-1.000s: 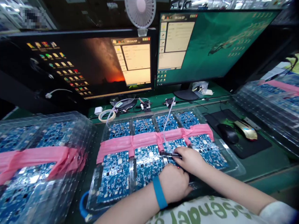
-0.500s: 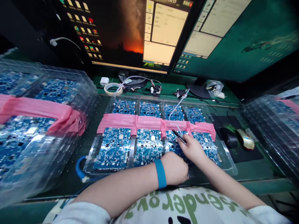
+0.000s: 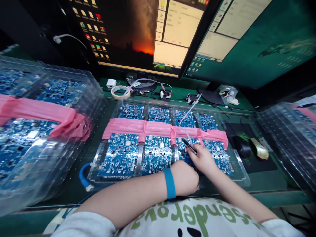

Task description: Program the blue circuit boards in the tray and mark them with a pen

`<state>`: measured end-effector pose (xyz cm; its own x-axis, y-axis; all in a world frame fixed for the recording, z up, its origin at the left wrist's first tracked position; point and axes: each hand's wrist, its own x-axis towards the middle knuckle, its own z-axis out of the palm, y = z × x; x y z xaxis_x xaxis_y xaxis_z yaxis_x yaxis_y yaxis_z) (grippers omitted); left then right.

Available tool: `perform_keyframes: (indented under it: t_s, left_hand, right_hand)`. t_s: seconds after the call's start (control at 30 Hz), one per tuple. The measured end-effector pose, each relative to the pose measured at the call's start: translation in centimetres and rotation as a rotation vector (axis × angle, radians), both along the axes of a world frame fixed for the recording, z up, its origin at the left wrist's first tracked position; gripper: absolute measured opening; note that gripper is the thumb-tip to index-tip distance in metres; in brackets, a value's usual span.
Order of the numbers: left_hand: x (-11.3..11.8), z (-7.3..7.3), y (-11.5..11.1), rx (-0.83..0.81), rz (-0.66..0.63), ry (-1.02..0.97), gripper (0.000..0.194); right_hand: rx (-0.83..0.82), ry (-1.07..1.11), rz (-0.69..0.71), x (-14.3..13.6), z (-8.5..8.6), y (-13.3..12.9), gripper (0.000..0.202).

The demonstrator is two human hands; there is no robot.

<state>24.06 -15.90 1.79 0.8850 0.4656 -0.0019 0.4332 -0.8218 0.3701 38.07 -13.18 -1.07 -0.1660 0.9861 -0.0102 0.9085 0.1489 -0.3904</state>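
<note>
The right hand grips a black pen at the third circuit board in the front row of the clear tray, beside the pink strip. The left hand is curled near the tray's front edge; its contents cannot be told. A light, steady grip would probably serve best, with the pale cable left slack.

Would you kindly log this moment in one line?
right hand: holds black tool; left hand: curled, contents hidden; circuit boards: in tray
</note>
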Motion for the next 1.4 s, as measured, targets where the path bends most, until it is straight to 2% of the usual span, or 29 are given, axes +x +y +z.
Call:
perform_keyframes:
  t_s: [0.7, 1.03, 1.4]
  left_hand:
    - [0.1, -0.16, 0.09, 0.005, 0.007, 0.011, 0.03]
    - [0.11, 0.28, 0.15, -0.016, 0.01, 0.028, 0.03]
    - [0.11, -0.2, 0.18, -0.014, 0.008, 0.021, 0.031]
  right_hand:
    - [0.002, 0.018, 0.019, -0.19, 0.0, 0.0, 0.02]
    - [-0.013, 0.015, -0.011, 0.08, -0.25, 0.1, 0.022]
    - [-0.036, 0.018, 0.01, 0.01, -0.04, 0.0, 0.02]
